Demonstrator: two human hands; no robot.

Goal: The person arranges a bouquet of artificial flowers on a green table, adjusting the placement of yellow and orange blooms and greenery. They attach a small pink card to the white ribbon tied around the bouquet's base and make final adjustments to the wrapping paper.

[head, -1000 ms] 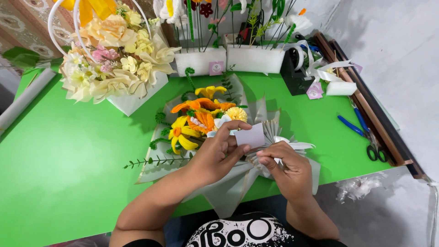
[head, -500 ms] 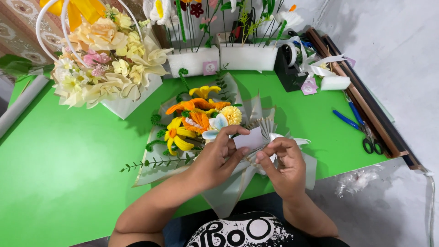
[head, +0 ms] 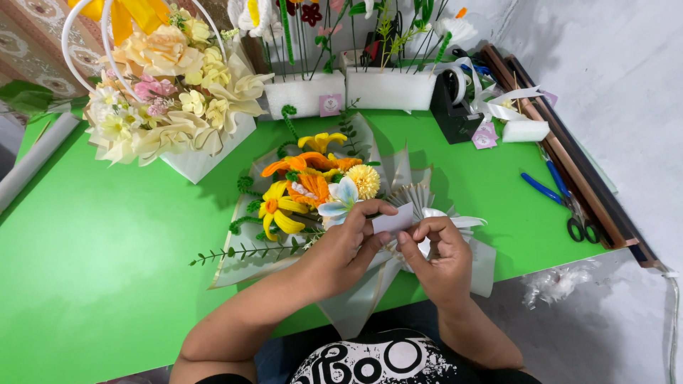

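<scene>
Mid-frame, our left hand (head: 348, 245) and right hand (head: 437, 249) pinch a small white card (head: 393, 220) — fingers closed on it. Pale square labels (head: 329, 104) sit on the foam blocks (head: 390, 88) at upper centre — the card's place is unchanged since earlier.

My view: a bright green table (head: 107, 270) carrying craft flowers and tools.

On it I see a wrapped bouquet (head: 313, 192) at the middle, a white flower basket (head: 171, 107) at the back left, two white foam blocks (head: 388, 89) holding stems, a black tape dispenser (head: 452, 107), a blue pen (head: 541, 188) beside scissors (head: 582, 226) at the right, and a paper roll (head: 32, 163) along the left edge.
</scene>
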